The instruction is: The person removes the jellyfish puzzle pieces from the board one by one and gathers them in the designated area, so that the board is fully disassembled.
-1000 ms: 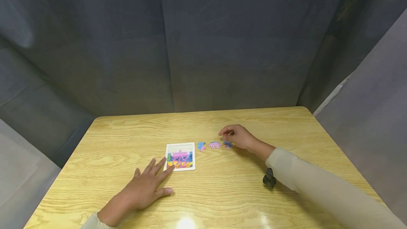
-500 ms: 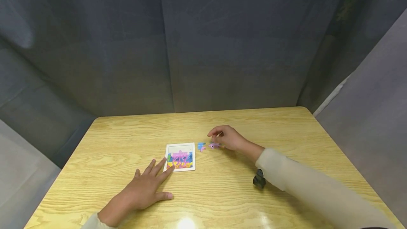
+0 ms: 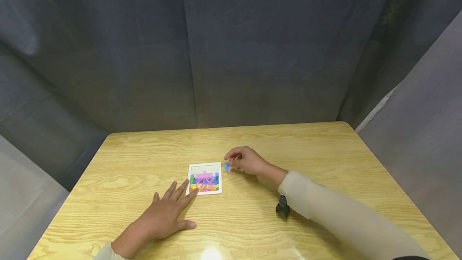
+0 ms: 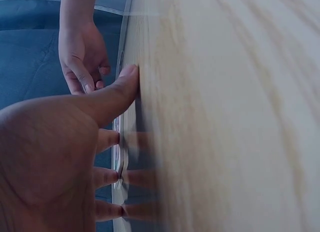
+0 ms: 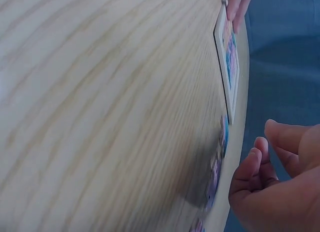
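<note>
A small square puzzle in a white frame (image 3: 219,179) lies on the table, its lower part filled with pink, blue and yellow pieces and its upper part bare. My left hand (image 3: 164,214) lies spread on the table, with fingertips on the frame's left edge. Just right of the frame, my right hand (image 3: 247,161) hovers over loose puzzle pieces, its fingers loosely bent and holding nothing. In the head view a blue and pink piece (image 3: 226,166) shows; the hand covers others. The right wrist view has a blue piece (image 5: 224,134), a purple piece (image 5: 213,182) and part of another (image 5: 198,226).
The wooden table (image 3: 144,151) reaches back to a dark grey curtain (image 3: 252,71). More cloth hangs at both sides. A small black device (image 3: 283,207) sits under the right wrist.
My right hand has moved left above the row of loose pieces, from the rightmost one toward the frame. The left hand and the framed puzzle have stayed in place.
</note>
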`<action>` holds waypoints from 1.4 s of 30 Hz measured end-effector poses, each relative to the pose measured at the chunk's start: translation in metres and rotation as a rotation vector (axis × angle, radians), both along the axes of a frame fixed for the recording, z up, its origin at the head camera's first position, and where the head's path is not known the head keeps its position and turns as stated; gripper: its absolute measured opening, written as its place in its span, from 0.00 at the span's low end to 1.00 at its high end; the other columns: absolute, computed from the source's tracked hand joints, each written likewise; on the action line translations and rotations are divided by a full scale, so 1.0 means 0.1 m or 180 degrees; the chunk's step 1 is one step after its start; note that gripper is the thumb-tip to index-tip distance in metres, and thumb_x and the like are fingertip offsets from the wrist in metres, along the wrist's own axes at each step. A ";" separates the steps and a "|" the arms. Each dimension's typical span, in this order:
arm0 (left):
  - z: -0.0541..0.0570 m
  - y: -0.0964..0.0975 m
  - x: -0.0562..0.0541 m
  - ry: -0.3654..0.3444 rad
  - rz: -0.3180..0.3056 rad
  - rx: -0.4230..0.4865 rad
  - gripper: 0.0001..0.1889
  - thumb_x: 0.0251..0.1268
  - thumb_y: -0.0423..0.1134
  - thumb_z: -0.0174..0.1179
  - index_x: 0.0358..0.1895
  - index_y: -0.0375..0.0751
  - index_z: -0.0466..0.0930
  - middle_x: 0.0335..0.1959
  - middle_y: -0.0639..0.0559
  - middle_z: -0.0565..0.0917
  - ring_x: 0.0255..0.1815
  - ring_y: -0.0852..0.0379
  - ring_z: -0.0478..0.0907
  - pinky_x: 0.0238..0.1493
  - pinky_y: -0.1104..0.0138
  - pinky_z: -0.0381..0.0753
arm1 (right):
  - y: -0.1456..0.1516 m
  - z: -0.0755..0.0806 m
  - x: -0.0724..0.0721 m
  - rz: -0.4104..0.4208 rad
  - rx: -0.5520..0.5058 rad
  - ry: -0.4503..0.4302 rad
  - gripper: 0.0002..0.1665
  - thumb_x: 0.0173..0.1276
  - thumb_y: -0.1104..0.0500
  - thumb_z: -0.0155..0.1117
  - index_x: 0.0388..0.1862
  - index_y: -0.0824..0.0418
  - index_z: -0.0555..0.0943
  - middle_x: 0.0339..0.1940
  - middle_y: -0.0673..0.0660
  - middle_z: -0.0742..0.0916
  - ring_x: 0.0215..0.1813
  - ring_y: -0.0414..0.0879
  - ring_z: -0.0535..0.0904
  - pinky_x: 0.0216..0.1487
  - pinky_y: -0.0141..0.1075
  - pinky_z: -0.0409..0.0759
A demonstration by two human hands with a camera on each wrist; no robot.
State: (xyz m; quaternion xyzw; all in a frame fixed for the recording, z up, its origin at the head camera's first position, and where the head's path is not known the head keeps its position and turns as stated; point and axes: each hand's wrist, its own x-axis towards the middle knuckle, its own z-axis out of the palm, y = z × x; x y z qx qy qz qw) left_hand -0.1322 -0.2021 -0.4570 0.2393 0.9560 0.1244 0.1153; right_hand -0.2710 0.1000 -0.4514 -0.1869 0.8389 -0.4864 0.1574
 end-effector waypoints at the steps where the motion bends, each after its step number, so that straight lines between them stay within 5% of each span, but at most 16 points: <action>1: 0.00 0.00 0.00 -0.0004 0.0007 -0.0005 0.48 0.64 0.72 0.59 0.83 0.58 0.54 0.86 0.43 0.47 0.82 0.27 0.45 0.59 0.17 0.53 | -0.02 -0.01 0.00 0.0006 0.0002 0.0004 0.12 0.77 0.67 0.61 0.55 0.66 0.85 0.42 0.57 0.85 0.36 0.49 0.78 0.33 0.34 0.77; 9: 0.00 0.01 0.00 -0.0038 0.0041 -0.0040 0.48 0.63 0.72 0.58 0.83 0.59 0.53 0.86 0.44 0.47 0.83 0.28 0.44 0.61 0.17 0.52 | -0.18 -0.01 0.05 0.0103 -0.0035 -0.0043 0.12 0.77 0.66 0.62 0.55 0.66 0.84 0.42 0.58 0.85 0.44 0.57 0.83 0.42 0.42 0.84; 28: -0.01 0.01 -0.01 -0.0027 0.0049 -0.0082 0.49 0.63 0.73 0.58 0.83 0.60 0.53 0.86 0.45 0.46 0.83 0.28 0.44 0.60 0.17 0.53 | -0.55 -0.11 0.12 0.0346 0.0128 0.0072 0.10 0.75 0.63 0.66 0.53 0.62 0.86 0.39 0.51 0.86 0.41 0.43 0.80 0.46 0.36 0.80; 36: -0.02 0.00 -0.02 -0.0010 0.0020 -0.0102 0.49 0.63 0.73 0.58 0.83 0.58 0.54 0.86 0.44 0.46 0.82 0.27 0.45 0.59 0.17 0.55 | -0.71 -0.12 0.19 0.0348 0.0047 -0.0082 0.10 0.74 0.65 0.66 0.51 0.63 0.85 0.34 0.53 0.84 0.31 0.45 0.79 0.32 0.30 0.79; 42: -0.02 0.00 -0.02 0.0086 -0.0089 -0.0088 0.49 0.64 0.71 0.59 0.83 0.54 0.54 0.85 0.40 0.46 0.81 0.24 0.46 0.56 0.16 0.55 | -0.82 -0.13 0.22 0.0422 0.0200 0.0018 0.12 0.73 0.65 0.67 0.54 0.64 0.83 0.32 0.52 0.83 0.29 0.43 0.80 0.31 0.27 0.80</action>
